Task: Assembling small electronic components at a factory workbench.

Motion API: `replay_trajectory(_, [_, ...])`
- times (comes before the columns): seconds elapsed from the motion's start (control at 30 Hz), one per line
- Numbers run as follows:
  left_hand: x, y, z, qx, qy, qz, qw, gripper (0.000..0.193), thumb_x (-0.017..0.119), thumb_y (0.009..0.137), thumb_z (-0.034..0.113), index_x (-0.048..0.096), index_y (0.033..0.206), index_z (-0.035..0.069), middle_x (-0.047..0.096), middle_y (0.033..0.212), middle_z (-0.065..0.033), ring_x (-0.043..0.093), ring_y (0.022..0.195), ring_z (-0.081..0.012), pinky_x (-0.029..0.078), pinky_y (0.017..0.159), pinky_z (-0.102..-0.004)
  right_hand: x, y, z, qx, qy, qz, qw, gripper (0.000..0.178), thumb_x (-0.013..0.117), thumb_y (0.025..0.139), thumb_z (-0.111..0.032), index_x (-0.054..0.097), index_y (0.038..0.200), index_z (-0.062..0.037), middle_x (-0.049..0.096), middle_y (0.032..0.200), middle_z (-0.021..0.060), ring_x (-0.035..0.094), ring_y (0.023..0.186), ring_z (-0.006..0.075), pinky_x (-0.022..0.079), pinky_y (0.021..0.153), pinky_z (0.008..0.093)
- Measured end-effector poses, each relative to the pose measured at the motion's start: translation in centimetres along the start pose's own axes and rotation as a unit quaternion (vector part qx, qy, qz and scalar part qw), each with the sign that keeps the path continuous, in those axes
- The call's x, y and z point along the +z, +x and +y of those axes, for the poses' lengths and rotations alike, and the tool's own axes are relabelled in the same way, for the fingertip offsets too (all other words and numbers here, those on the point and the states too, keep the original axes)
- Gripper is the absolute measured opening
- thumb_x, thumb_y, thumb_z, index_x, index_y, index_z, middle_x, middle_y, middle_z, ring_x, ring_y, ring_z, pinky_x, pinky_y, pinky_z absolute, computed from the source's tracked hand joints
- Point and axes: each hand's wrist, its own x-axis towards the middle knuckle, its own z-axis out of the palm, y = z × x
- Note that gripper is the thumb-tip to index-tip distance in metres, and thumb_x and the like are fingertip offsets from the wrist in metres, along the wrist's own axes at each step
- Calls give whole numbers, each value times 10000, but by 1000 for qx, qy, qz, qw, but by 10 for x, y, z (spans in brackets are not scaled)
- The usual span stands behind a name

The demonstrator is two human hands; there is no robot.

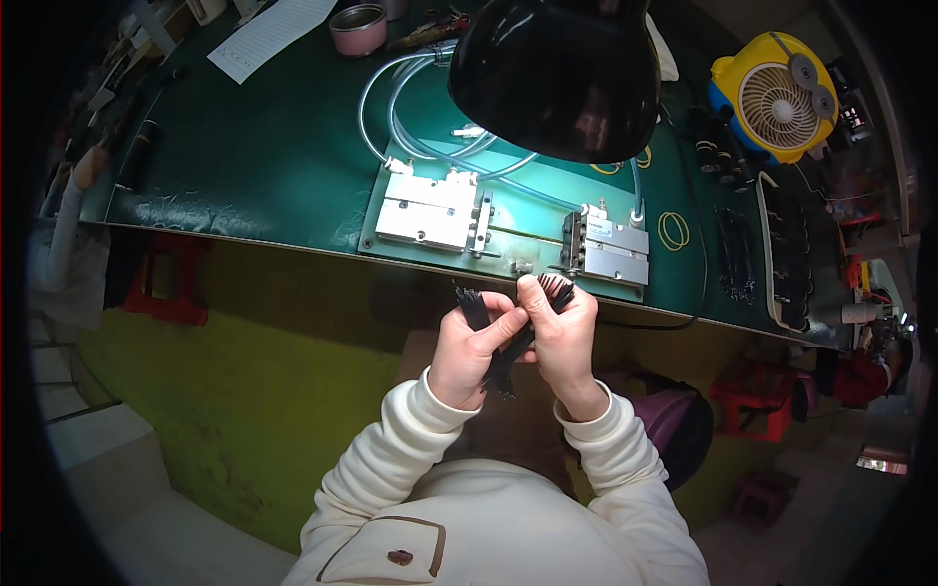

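Observation:
In front of the table edge, my left hand (464, 352) is closed round a bundle of short black wires (473, 308). My right hand (567, 337) grips another black wire bundle (513, 361), which slants down and crosses the first one. Both thumbs press on the wires, and the two hands almost touch. Just beyond them, a green plate carries a left silver pneumatic block (425, 210) and a right silver pneumatic block (611, 249). Between the blocks sits a small metal part (521, 266). My palms hide parts of the wires.
A black lamp shade (557, 78) hangs over the plate, with clear air tubes (396, 107) beside it. At right are a yellow fan (782, 103), more black wires (735, 254) and a pale-rimmed tray (767, 254). Another person's sleeve (63, 230) shows at far left; red stools (752, 396) stand below.

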Motion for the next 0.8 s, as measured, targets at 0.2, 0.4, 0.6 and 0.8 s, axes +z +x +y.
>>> replay_trajectory(0.2, [0, -2, -2, 11, 2, -8, 1000, 89, 601, 757, 72, 528, 772, 22, 553, 685, -37, 555, 597, -108, 509, 506, -248, 7, -3, -6, -5, -26, 30, 999, 178, 551, 794, -122, 623, 722, 24, 517, 498, -18, 413, 412, 14, 310, 362, 178])
replay_trajectory(0.4, [2, 0, -3, 8, 6, -3, 1000, 100, 612, 749, 74, 534, 778, 19, 560, 678, -41, 555, 585, -108, 507, 500, -243, 2, 0, -3, -18, -34, 42, 998, 187, 542, 799, -129, 623, 727, 23, 521, 498, -15, 417, 413, 15, 312, 364, 175])
replay_trajectory(0.6, [-2, 1, 2, 7, 11, 8, 1000, 100, 614, 745, 66, 535, 779, 15, 562, 674, -44, 555, 582, -112, 508, 501, -243, 7, 4, 1, 4, -17, 36, 999, 192, 545, 796, -130, 620, 716, 27, 526, 502, -12, 436, 429, 19, 331, 377, 176])
replay_trajectory(0.8, [5, 2, 8, 31, 40, 9, 999, 86, 598, 753, 52, 531, 784, 8, 565, 699, -52, 564, 603, -121, 514, 504, -244, 8, 8, -5, 0, -4, 44, 999, 197, 556, 788, -136, 610, 697, 30, 534, 512, 3, 455, 448, 23, 352, 393, 180])
